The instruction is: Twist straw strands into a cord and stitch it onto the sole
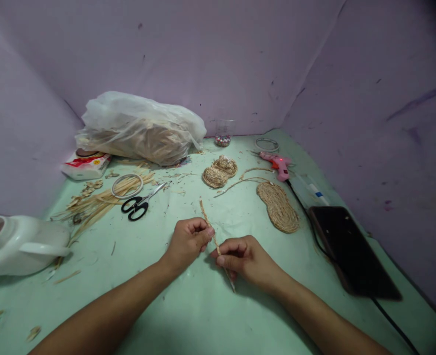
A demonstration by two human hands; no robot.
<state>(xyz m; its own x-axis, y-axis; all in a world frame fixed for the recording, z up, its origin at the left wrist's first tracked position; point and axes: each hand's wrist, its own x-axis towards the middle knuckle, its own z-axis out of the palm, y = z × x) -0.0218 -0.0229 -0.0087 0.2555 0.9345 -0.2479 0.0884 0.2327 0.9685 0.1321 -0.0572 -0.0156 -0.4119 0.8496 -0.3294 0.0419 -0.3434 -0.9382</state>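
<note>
A short twisted straw cord (216,242) slants between my hands over the green table. My left hand (191,240) pinches it around its upper middle, with one end poking out above the fingers. Lower down, my right hand (242,257) pinches the same cord between thumb and fingers, and a thin tail hangs out below. Beyond the hands lie two coiled, braided straw pieces: a figure-eight one (220,172) and a longer sole-shaped one (278,207). A loose curved strand (242,181) rests between them, reaching to the sole-shaped piece.
Left stand a white jug (25,244), black-handled scissors (139,204), straw strips (99,207), a tape ring (127,186) and a tissue pack (87,166). Behind is a plastic bag (140,125) and a bead cup (223,134). Right are a pink glue gun (279,163) and a phone (353,251).
</note>
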